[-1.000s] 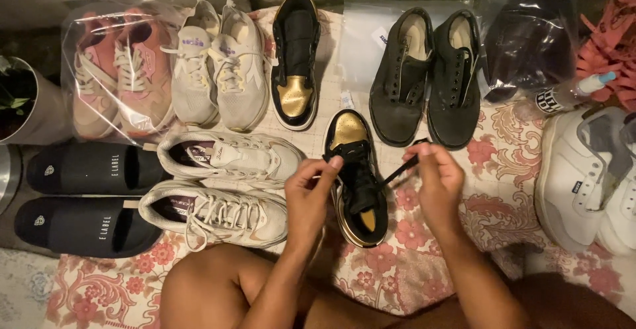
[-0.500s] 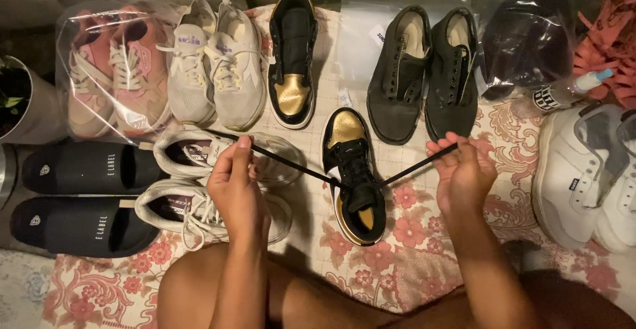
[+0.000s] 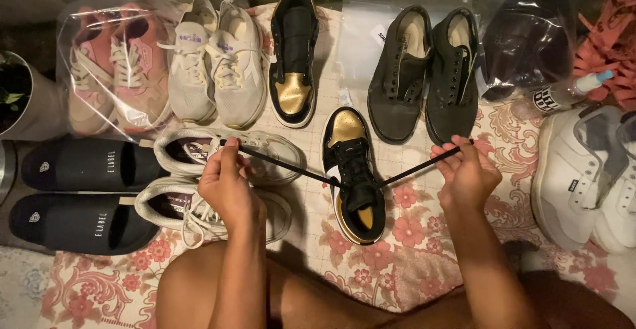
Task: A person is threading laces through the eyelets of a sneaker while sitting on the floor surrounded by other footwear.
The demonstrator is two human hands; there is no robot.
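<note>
- Hands: left hand (image 3: 225,182) and right hand (image 3: 466,175) each pinch one end of a flat black shoelace (image 3: 285,164), pulled taut.
- Glossy black-and-gold high-top sneaker (image 3: 353,176) lies between them on floral cloth (image 3: 404,263).

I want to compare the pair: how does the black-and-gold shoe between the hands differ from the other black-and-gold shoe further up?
The near shoe has a black lace threaded through it, pulled taut by the left hand and right hand; the far shoe shows no lace and is untouched. The near shoe's gold toe points away from the person; the far shoe's points toward them. Both are black with gold toes.
</note>
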